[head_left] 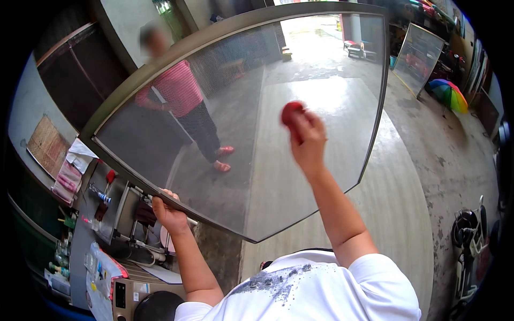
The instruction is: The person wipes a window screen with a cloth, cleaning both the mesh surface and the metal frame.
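A large window screen (225, 139) with a grey-brown frame and see-through mesh is held up tilted before me. My left hand (170, 213) is closed around its lower left frame edge, the thumb on the near side. My right hand (309, 136) is raised over the mesh, right of its middle, fingers closed on a small red rounded object (293, 113). Blur hides what kind of thing it is. Whether it touches the mesh I cannot tell.
Beyond the screen stands a person (179, 93) in a pink striped top. At left are a washing machine (122, 299) and a cluttered counter. A rainbow umbrella (450, 95), another screen panel (418, 58) and a folded metal cart (471, 241) stand at right.
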